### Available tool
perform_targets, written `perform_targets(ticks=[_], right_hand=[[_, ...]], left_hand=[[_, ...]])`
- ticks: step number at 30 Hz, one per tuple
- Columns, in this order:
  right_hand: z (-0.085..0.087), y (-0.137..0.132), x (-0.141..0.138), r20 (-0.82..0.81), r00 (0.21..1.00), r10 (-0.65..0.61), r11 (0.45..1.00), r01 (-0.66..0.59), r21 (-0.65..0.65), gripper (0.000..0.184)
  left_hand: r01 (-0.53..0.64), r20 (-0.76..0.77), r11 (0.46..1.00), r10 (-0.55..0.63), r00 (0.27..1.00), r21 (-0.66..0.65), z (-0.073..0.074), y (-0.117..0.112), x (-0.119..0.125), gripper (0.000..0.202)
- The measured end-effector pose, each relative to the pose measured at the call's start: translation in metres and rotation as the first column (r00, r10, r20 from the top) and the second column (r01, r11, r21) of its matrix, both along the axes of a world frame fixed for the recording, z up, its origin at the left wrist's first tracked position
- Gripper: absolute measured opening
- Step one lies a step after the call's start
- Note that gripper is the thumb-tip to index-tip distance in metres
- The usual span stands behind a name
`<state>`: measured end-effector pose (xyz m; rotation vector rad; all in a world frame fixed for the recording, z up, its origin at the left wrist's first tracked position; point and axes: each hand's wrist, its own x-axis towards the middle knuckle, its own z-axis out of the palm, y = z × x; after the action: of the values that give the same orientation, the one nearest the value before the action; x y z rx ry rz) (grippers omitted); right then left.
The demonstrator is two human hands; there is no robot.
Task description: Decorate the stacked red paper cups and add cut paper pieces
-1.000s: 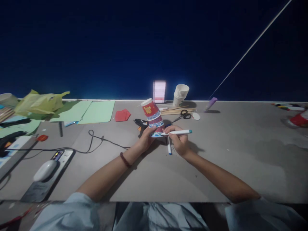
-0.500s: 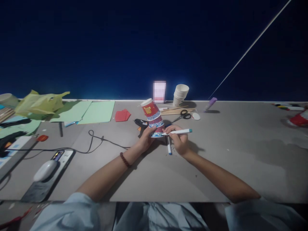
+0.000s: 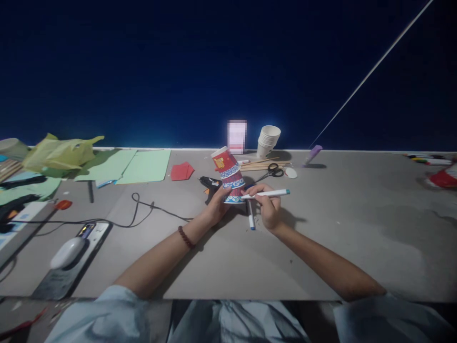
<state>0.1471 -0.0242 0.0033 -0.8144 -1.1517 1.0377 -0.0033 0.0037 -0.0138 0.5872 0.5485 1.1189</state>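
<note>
A tower of stacked paper cups [image 3: 233,180], coloured red and blue with a gold patch near the top, leans to the left above the table. My left hand [image 3: 217,206] is closed round its lower part. In my right hand [image 3: 269,207] is a white marker [image 3: 273,193] with a teal end, held like a pen. The marker's tip meets or nearly meets the lowest cup; I cannot tell which. Below the cups lies another white marker with a blue end [image 3: 252,220]. Behind my left hand rests a black glue gun [image 3: 210,183], partly hidden.
Scissors [image 3: 274,170], wooden sticks [image 3: 260,166] and a stack of white paper cups [image 3: 267,142] stand or lie behind. To the left are red paper pieces [image 3: 182,171], green sheets [image 3: 144,166], a black cable [image 3: 134,209], a phone [image 3: 57,283] and a power strip [image 3: 24,233]. A purple-capped glue stick [image 3: 314,153] is at right.
My right hand and the marker have shifted slightly right, with the marker's end moving away from the cups. The cup tower has tipped or moved a touch to the right in my left hand.
</note>
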Motion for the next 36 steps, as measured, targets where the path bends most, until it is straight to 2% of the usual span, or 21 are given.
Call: perform_targets(ticks=[7, 14, 20, 25, 36], right_hand=[[0.006, -0.001, 0.0, 0.017, 1.0, -0.005, 1.0, 0.005, 0.019, 0.013], [0.009, -0.004, -0.002, 0.099, 0.995, -0.016, 1.0, 0.013, 0.025, 0.012], [0.009, -0.003, -0.001, 0.129, 0.991, -0.037, 0.999, 0.033, 0.03, 0.01], [0.006, -0.004, 0.001, 0.258, 0.965, -0.055, 0.997, 0.039, 0.066, 0.011], [0.006, -0.005, 0.002, 0.333, 0.94, -0.076, 0.996, 0.057, 0.065, 0.01]], left_hand=[[0.012, -0.016, 0.999, -0.013, 1.0, -0.051, 0.003, 0.0, 0.002, 0.026], [0.007, -0.077, 0.997, -0.001, 0.997, 0.076, -0.001, -0.002, 0.0, 0.028], [0.003, -0.021, 1.0, -0.004, 1.0, -0.028, 0.0, 0.0, 0.0, 0.029], [-0.031, -0.013, 0.997, 0.03, 0.999, -0.073, 0.005, -0.002, 0.001, 0.024], [-0.051, -0.024, 0.997, 0.05, 0.998, -0.055, 0.003, -0.003, 0.001, 0.023]])
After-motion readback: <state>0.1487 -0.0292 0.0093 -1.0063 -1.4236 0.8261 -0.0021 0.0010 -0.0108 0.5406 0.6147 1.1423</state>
